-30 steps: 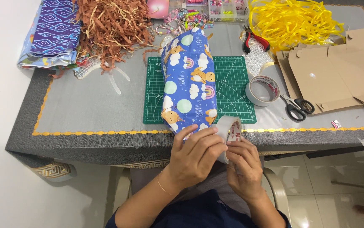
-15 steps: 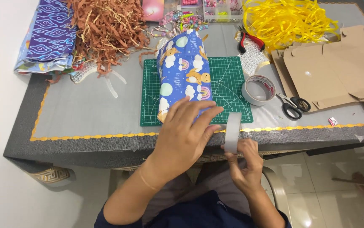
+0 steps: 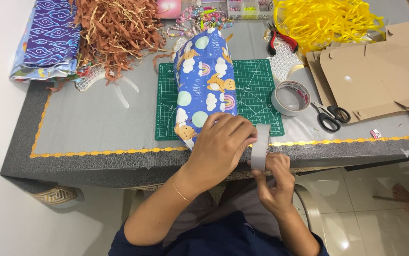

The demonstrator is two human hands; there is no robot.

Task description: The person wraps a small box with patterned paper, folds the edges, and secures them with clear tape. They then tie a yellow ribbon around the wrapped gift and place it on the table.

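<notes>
A box wrapped in blue patterned paper (image 3: 204, 87) lies lengthwise on a green cutting mat (image 3: 256, 95). My left hand (image 3: 221, 142) presses on the wrapped box's near end at the table edge, fingers touching the top of a pale tape strip (image 3: 260, 147). My right hand (image 3: 273, 182) is below the table edge and pinches the strip's lower end, holding it upright. The near end of the box is hidden under my left hand.
A tape roll (image 3: 290, 98) and black scissors (image 3: 330, 115) lie right of the mat. Flat cardboard pieces (image 3: 370, 76), yellow ribbon (image 3: 323, 19), red-handled pliers (image 3: 280, 40), brown paper shreds (image 3: 114, 28), folded blue cloth (image 3: 48, 38) and bead boxes (image 3: 242, 7) fill the back of the table.
My left hand has moved from the strip below the table edge up onto the box's near end. The tape strip now stands stretched between both hands.
</notes>
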